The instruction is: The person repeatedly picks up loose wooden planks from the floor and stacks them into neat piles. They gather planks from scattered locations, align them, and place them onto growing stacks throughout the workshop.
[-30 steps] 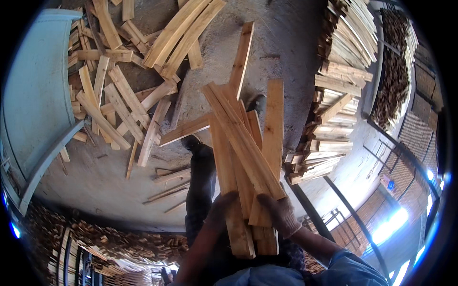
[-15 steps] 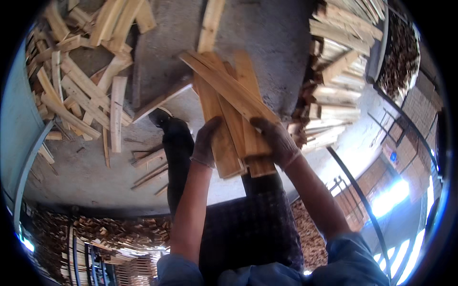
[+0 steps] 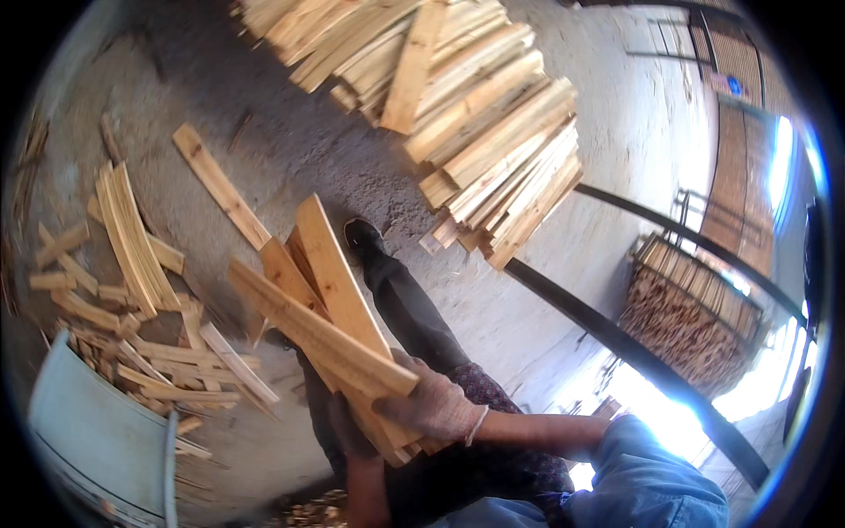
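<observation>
In the head view, a fanned bundle of wooden boards (image 3: pixel 326 327) is being held near its lower end between both hands, above the person's legs. The right side is being clasped narrowly by the gloved right hand (image 3: pixel 436 405); the left side is being gripped by the left hand (image 3: pixel 350 427), whose shadowed fingers are partly being hidden, so their exact closure cannot be told. The upper ends are being spread toward the upper left. Beyond, a stack of boards (image 3: pixel 493 132) is being lit brightly, while a loose wood pile (image 3: pixel 180 394) is being partly covered by a blue-grey panel (image 3: pixel 101 431).
</observation>
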Demonstrator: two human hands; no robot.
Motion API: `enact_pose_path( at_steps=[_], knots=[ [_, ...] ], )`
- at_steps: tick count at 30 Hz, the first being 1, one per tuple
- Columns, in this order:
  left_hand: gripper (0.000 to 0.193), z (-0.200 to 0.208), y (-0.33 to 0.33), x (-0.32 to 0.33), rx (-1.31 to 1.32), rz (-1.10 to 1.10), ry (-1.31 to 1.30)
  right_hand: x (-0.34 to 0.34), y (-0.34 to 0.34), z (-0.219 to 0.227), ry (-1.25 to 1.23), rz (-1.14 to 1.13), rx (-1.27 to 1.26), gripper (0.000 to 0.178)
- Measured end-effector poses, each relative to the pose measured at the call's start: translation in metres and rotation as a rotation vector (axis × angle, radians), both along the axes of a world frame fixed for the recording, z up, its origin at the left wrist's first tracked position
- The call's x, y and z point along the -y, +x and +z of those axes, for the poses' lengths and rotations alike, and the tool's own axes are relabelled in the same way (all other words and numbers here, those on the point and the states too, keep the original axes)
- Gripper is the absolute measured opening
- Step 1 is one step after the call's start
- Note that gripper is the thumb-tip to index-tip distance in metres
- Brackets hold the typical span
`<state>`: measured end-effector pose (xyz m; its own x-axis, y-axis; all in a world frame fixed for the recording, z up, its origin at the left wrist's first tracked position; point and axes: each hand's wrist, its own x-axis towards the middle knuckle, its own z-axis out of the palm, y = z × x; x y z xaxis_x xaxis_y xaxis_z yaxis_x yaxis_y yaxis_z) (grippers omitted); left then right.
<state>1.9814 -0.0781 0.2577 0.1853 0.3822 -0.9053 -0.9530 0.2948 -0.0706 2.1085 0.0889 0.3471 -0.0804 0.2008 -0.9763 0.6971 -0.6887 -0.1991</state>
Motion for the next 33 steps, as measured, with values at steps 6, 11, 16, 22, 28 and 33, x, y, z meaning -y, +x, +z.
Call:
enact_pose_path(
  at_steps=[6,11,16,22,28,33],
  knots=[
    [0.073,0.011,0.021,-0.038,-0.01,-0.271,-0.01,-0.009,0.006,0.029,0.377,0.056,-0.056,0.092],
    [0.07,0.021,0.026,-0.044,-0.054,-0.41,-0.06,-0.026,0.006,0.03,0.591,0.131,0.009,0.079],
    [0.066,0.008,0.021,-0.074,-0.076,-0.504,-0.023,-0.048,0.034,0.048,0.421,-0.015,-0.027,0.092],
    [0.062,-0.026,0.045,-0.135,-0.031,-0.707,0.15,0.012,0.073,0.051,0.928,-0.36,0.291,0.09],
    [0.059,-0.056,0.138,-0.189,0.108,-0.902,0.413,0.004,0.14,0.068,1.03,-0.454,0.386,0.079],
    [0.054,-0.067,0.249,-0.211,0.244,-1.077,0.611,0.01,0.19,0.079,0.861,-0.943,0.389,0.083]
  ],
)
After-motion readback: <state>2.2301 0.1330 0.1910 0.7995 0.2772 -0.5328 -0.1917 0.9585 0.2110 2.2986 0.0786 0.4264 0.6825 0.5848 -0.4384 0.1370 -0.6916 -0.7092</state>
